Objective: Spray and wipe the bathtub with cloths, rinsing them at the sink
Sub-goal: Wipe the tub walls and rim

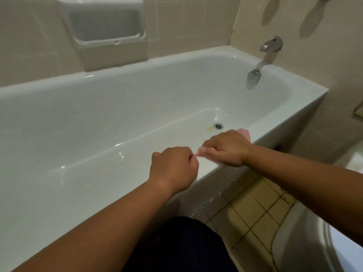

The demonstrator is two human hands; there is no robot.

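A white bathtub (98, 122) fills the middle of the head view, its drain (218, 126) near the right end. A pink cloth (244, 133) lies on the tub's near rim, mostly hidden under my hands. My right hand (225, 148) grips the cloth on the rim, with pink fabric showing beyond its knuckles. My left hand (173, 167) hovers just left of it with curled fingers and pinches a corner of the same cloth between the two hands.
A metal tap (270, 50) juts over the tub's right end. A white soap shelf (106, 22) is set in the tiled wall behind. Yellowish floor tiles (253, 209) lie below the rim, and a white fixture (314, 242) stands at the lower right.
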